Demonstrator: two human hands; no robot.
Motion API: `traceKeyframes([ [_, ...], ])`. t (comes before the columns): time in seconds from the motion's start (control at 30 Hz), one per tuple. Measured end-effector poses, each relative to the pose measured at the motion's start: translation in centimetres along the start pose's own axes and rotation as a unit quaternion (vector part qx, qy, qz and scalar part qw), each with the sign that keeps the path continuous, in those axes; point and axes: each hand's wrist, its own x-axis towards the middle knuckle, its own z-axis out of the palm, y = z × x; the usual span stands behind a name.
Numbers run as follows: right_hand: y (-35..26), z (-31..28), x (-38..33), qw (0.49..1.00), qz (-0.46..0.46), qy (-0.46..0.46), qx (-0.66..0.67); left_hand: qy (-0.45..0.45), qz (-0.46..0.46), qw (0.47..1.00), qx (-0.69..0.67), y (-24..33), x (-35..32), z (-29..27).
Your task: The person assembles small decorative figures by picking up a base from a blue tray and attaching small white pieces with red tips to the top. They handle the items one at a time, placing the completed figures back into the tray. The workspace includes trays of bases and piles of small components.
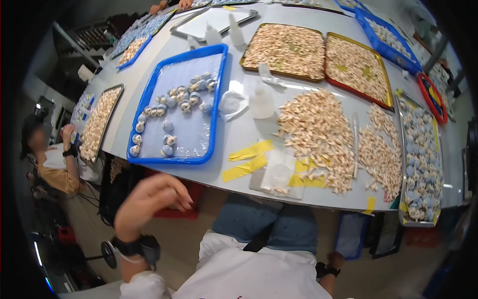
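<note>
Below the table's near edge, the person's left hand hangs in the air with its fingers loosely curled and nothing in them, a dark band at the wrist; it touches nothing, and the thing nearest to it is the blue tray just above it at the near left of the white table. That tray is lined with clear film and carries a loose scatter of small pale blue and cream figures, most of them toward its far half and along its left side. The right hand is low beside the person's hip, well below the table — only the wrist with its dark band and a little of the hand show, so whether it is open or closed cannot be told. Near the middle of the table lies a large loose heap of small cream pieces, with strips of yellow tape and a clear plastic sheet by the near edge. Two gold-rimmed trays of the same cream pieces sit toward the far edge, and a long tray of bluish figures runs along the right edge. Another person sits beyond the table's left corner.
</note>
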Motion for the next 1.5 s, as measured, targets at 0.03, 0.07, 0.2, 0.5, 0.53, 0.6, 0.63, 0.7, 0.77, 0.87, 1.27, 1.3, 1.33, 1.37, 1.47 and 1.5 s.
traceKeyframes([
  [0.03,-0.6,-1.7,-0.2,0.993,-0.066,0.047,-0.085,0.008,-0.006,1.0,-0.012,-0.7,-0.6,0.5],
  [0.07,-0.2,-3.1,0.1,0.972,-0.132,0.093,-0.168,0.057,0.027,0.998,-0.012,-0.1,0.5,0.4],
  [0.2,-2.6,-0.6,3.3,0.989,-0.118,0.052,-0.072,0.079,0.114,0.938,0.317,0.8,12.2,-9.4],
  [0.5,-14.0,-12.3,-1.5,0.921,0.066,0.09,0.374,-0.081,0.053,0.855,0.51,0.3,17.3,-8.3],
  [0.53,-12.6,-12.8,-1.9,0.905,0.008,0.088,0.417,-0.102,0.054,0.86,0.498,0.1,15.7,-8.4],
  [0.6,-12.8,-15.7,-4.1,0.935,0.03,0.078,0.344,-0.096,0.032,0.875,0.474,0.1,12.3,-7.7],
  [0.63,-14.4,-18.1,-5.4,0.949,0.037,0.071,0.306,-0.066,0.008,0.885,0.461,-0.1,10.5,-7.2],
  [0.7,-17.3,-21.1,-6.8,0.956,0.011,0.029,0.291,-0.005,0.033,0.896,0.443,-1.3,7.6,-7.4],
  [0.77,-20.4,-24.0,-8.2,0.959,-0.009,0.009,0.282,0.012,0.049,0.899,0.436,-1.5,6.4,-7.3],
  [0.87,-25.9,-28.2,-9.4,0.96,-0.04,-0.006,0.276,0.033,0.048,0.922,0.383,-1.7,6.9,-7.1],
  [1.27,-37.2,-30.8,-11.2,0.892,-0.191,-0.059,0.406,0.13,0.084,0.953,0.26,-4.6,4.0,-5.2],
  [1.3,-37.5,-30.9,-11.3,0.896,-0.206,-0.047,0.391,0.175,0.105,0.95,0.239,-5.5,4.2,-4.7],
  [1.33,-38.0,-31.5,-11.4,0.899,-0.219,-0.036,0.376,0.218,0.126,0.943,0.216,-6.5,4.6,-4.2],
  [1.37,-38.4,-32.0,-11.4,0.903,-0.232,-0.024,0.361,0.261,0.146,0.935,0.193,-7.3,5.0,-3.6],
  [1.47,-38.9,-34.1,-9.8,0.875,-0.292,0.1,0.373,0.334,0.16,0.898,0.238,-7.4,6.3,-2.1],
  [1.5,-38.9,-34.8,-9.1,0.857,-0.297,0.132,0.399,0.342,0.179,0.885,0.259,-7.2,7.3,-1.8],
])
